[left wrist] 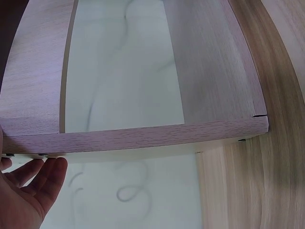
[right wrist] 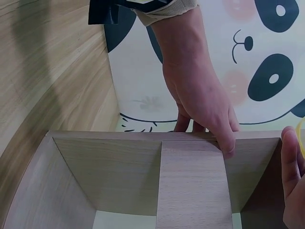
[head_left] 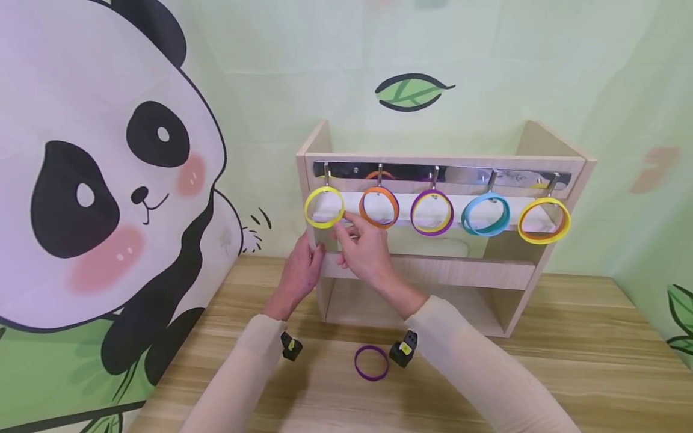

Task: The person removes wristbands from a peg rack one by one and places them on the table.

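Wooden table [head_left: 574,337]; below the hands, one purple ring [head_left: 371,379] lies unhung. On my feed, left hand [head_left: 301,266] grips the rack [head_left: 476,272], right hand [head_left: 368,249] pinches the yellow ring [head_left: 323,225]; above, all five hooks [head_left: 435,175] carry rings [head_left: 476,229].

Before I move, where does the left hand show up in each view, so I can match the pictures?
Head: left hand, left of centre.
Left wrist: left hand, lower left corner, partly cut off.
Right wrist: left hand, just right of centre, fingers downward.
Shared landmark: the wooden side panel it grips.
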`<state>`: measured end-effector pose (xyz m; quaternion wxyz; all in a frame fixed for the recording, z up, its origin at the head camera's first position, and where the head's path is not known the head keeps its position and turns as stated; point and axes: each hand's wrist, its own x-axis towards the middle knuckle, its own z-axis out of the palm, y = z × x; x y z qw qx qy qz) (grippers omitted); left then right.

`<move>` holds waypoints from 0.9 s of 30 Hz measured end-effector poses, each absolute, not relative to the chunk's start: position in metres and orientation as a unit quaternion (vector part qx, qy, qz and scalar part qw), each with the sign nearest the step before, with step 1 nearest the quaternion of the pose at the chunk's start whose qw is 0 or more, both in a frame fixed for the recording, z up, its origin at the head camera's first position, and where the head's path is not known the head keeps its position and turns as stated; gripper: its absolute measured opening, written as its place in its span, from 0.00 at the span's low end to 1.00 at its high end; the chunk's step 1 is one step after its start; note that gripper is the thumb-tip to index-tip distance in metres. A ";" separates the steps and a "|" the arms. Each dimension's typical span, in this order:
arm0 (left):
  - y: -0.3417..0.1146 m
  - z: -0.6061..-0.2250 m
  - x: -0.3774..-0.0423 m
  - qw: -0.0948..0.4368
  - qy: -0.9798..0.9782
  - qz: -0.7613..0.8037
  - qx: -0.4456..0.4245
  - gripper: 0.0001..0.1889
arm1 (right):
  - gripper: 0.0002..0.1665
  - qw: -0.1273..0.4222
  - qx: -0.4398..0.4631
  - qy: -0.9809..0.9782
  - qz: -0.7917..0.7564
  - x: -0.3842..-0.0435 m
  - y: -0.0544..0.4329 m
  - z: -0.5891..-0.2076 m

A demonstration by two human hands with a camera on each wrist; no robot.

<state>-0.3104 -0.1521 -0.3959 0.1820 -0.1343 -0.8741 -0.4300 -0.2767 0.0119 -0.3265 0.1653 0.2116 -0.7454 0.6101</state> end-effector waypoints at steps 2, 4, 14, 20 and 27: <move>-0.152 -0.395 -0.311 0.180 -0.873 -0.432 -0.136 0.23 | 0.23 0.168 0.212 -0.744 0.611 -0.276 0.011 -0.327; -0.152 -0.395 -0.311 0.181 -0.872 -0.433 -0.137 0.23 | 0.24 0.170 0.214 -0.743 0.610 -0.275 0.009 -0.326; -0.152 -0.395 -0.311 0.180 -0.871 -0.434 -0.144 0.22 | 0.23 0.160 0.202 -0.745 0.615 -0.275 0.004 -0.328; -0.152 -0.395 -0.312 0.184 -0.871 -0.433 -0.145 0.22 | 0.21 0.165 0.199 -0.736 0.626 -0.274 0.004 -0.329; -0.151 -0.395 -0.310 0.197 -0.873 -0.421 -0.145 0.21 | 0.16 0.174 0.191 -0.732 0.630 -0.272 0.002 -0.328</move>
